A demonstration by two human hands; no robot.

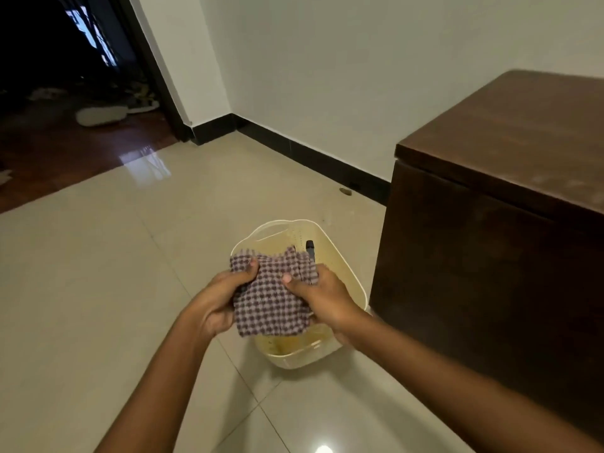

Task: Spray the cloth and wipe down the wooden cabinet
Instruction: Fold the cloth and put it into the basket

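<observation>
Both hands, left hand (225, 297) and right hand (323, 300), pinch the checked cloth (273, 299) by its side edges above the basket (340, 256), cabinet (496, 204) beside it; a loosened pinch could drop it inside.

Both bare forearms reach forward from the bottom of the view and converge toward the middle. The left hand (222, 299) is curled with the palm turned inward, its thumb pressed down on top of what it pinches and the fingers tucked beneath. The right hand (322, 297) mirrors it just beside, knuckles up, thumb pointing toward the left hand, fingers closed underneath.
</observation>
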